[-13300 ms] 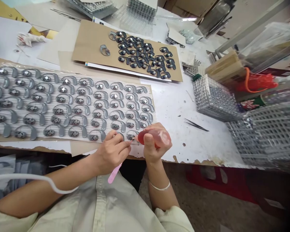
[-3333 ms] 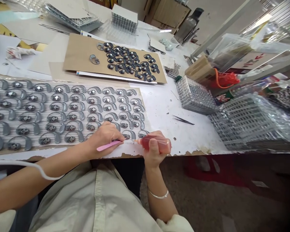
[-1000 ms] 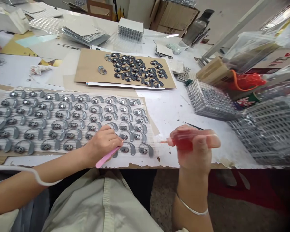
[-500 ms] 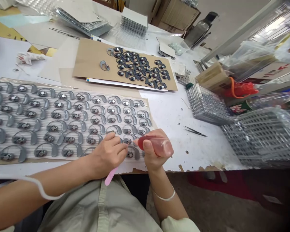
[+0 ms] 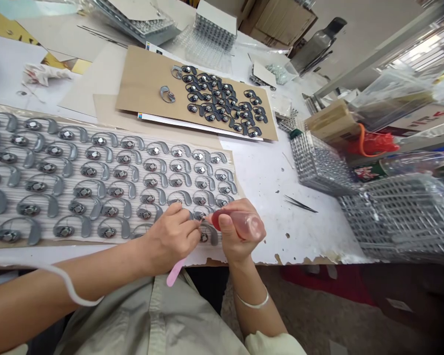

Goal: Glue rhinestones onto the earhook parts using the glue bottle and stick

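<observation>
My left hand (image 5: 172,236) is closed around a slim tool whose pink handle (image 5: 175,272) sticks out below the palm; its tip is too small to make out. My right hand (image 5: 235,241) grips a squeeze bottle (image 5: 244,225) with reddish contents, tilted so its nozzle points left. Tool tip and nozzle come together over a grey ear-hook earphone part (image 5: 200,215) with a round metallic centre. Rows of like ear-hook parts lie on a ribbed pale sheet (image 5: 133,143), some partly hidden by my left hand.
Behind the sheet, a brown cardboard sheet (image 5: 144,79) carries dark ear-hook parts. Black tweezers (image 5: 301,203) lie on the white table (image 5: 259,172). At right stand stacked clear plastic trays (image 5: 403,212). A grey bottle (image 5: 320,44) stands at the back. The table's front edge is chipped.
The view has shifted slightly, so the table things appear moved a little. Both hands stay over the same part; my left hand is slightly closer to the bottle's nozzle.
</observation>
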{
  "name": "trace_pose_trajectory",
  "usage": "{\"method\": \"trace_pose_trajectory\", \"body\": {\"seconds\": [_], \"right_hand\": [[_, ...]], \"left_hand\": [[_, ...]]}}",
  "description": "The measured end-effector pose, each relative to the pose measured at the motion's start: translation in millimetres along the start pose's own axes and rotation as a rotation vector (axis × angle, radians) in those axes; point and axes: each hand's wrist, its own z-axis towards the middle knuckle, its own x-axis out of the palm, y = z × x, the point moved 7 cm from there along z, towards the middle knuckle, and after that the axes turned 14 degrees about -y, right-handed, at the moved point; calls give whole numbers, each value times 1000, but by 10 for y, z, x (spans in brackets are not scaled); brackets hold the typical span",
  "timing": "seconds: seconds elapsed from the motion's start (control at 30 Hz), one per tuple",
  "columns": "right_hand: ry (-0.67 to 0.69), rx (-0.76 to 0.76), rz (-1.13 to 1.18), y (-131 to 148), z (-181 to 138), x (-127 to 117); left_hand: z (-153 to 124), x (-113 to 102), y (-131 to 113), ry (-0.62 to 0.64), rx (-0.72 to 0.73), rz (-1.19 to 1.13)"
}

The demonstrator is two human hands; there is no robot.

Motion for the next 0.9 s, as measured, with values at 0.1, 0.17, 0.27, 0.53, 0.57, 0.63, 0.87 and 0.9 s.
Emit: {"method": "trace_pose_trajectory", "body": {"seconds": [0.1, 0.17, 0.27, 0.53, 0.57, 0.63, 0.87, 0.9], "right_hand": [[-14, -17, -2, 1, -8, -8], [-32, -20, 4, -8, -16, -22], [-45, 4, 3, -34, -26, -30], [-44, -51, -3, 65, 1, 0], [-48, -52, -7, 62, 1, -4], [-58, -54, -11, 50, -3, -18], [-76, -49, 0, 0, -30, -49], [-72, -43, -7, -10, -34, -46]], "left_hand": [[10, -8, -2, -6, 0, -3], [21, -13, 1, -8, -3, -7], [34, -21, 10, -15, -9, -14], [42, -27, 16, -12, -14, -8], [45, -30, 17, -15, -14, -8], [48, -34, 19, -19, -15, -10], [11, -17, 33, -1, -23, -12], [7, -15, 33, 0, -24, -13]]}}
